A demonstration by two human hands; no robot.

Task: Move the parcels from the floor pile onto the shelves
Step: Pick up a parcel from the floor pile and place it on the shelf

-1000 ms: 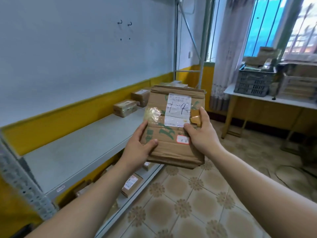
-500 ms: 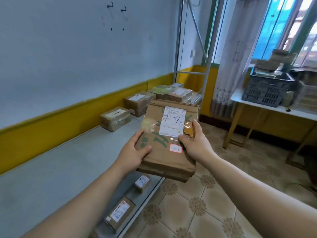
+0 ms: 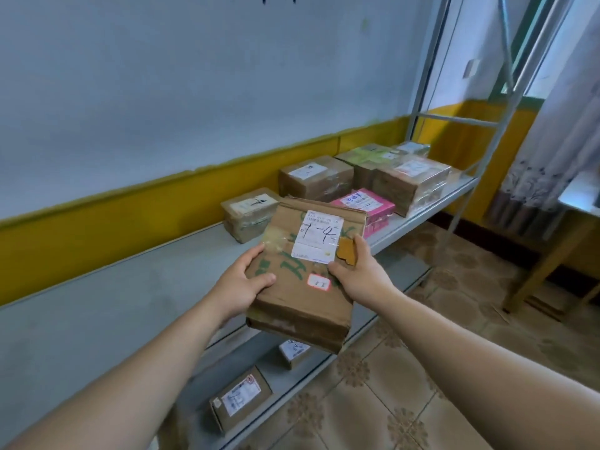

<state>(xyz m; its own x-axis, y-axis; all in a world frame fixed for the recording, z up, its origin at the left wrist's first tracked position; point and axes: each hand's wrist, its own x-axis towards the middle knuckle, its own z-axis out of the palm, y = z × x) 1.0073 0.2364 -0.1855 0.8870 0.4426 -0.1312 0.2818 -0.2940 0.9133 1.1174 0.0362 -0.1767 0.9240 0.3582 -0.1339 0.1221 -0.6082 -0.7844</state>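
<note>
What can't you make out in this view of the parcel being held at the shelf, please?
Head view throughout.
Most fingers of the left hand and right hand: under the brown parcel.
Small print on its white label: too small.
Pink parcel: near corner behind the brown parcel.
Small box on the lower shelf: partly covered by the brown parcel.
Floor pile: out of frame.

Patterned curtain [image 3: 558, 151], tiled floor [image 3: 389, 401] (floral), wooden table [image 3: 552, 261]

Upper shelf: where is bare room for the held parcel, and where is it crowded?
Bare: the upper shelf from the taped brown box toward the near end, wall to front edge. Crowded: the far end, where the pink parcel and brown boxes sit packed.
</note>
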